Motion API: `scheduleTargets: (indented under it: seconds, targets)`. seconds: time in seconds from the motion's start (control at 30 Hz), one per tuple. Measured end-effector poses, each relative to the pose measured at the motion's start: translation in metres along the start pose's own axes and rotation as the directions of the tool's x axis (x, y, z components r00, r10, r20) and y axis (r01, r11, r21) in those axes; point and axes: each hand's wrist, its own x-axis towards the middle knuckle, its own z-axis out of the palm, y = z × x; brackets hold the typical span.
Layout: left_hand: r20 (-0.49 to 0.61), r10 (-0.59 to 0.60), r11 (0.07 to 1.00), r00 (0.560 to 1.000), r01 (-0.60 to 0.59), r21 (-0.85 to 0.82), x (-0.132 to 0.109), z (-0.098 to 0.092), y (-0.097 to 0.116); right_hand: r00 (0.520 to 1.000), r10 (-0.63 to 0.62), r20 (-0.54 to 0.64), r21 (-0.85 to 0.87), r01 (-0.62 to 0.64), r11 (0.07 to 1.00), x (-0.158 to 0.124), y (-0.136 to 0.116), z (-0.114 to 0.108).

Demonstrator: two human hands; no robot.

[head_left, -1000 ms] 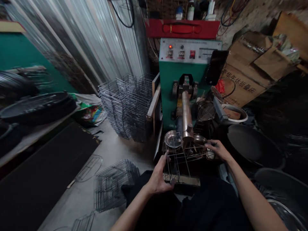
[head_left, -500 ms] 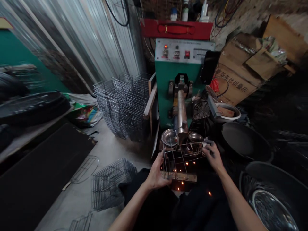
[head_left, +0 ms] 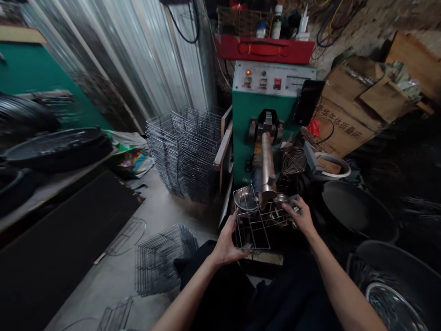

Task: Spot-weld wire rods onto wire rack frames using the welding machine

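Observation:
A small wire rack (head_left: pixel 253 220) sits under the copper arm (head_left: pixel 267 168) of a green welding machine (head_left: pixel 267 124). My left hand (head_left: pixel 230 239) grips the rack's near left side, fingers curled round the wires. At the rack's far right corner my right hand (head_left: pixel 299 214) is closed on the wire. Two shiny metal bowls (head_left: pixel 246 200) rest on the machine just behind the rack. My dark trousers fill the bottom of the view.
A tall stack of wire racks (head_left: pixel 188 151) stands left of the machine. More racks (head_left: pixel 161 259) lie on the concrete floor. Dark round pans (head_left: pixel 358 209) and basins sit to the right, cardboard boxes (head_left: pixel 358 105) behind them. A black board (head_left: pixel 62 234) lies at left.
Sparks flew under the rack half a second ago and are gone now. Both hands have shifted the rack slightly, and the right hand has moved in toward the copper arm.

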Motion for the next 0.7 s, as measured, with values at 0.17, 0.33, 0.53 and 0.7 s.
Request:
scheduleTargets:
  seconds: [0.17, 0.33, 0.53, 0.7]
  targets:
    - [-0.003, -0.029, 0.998, 1.000, 0.029, 0.052, 0.006, -0.001, -0.012, 1.000, 0.006, -0.016, 0.010, -0.006, 1.000, 0.007, 0.006, 0.003]
    - [-0.009, -0.036, 0.996, 0.999, 0.036, 0.083, 0.011, 0.001, -0.020, 1.000, -0.004, -0.011, 0.006, 0.004, 1.000, 0.013, 0.006, 0.004]
    - [0.008, 0.013, 0.993, 1.000, -0.014, 0.116, 0.019, -0.001, -0.022, 1.000, 0.011, -0.029, -0.003, -0.011, 1.000, 0.016, 0.010, 0.003]
    - [0.018, 0.013, 0.993, 1.000, -0.015, 0.121, 0.025, -0.003, -0.021, 0.999, 0.011, -0.033, 0.008, -0.011, 1.000, 0.017, 0.013, 0.005]
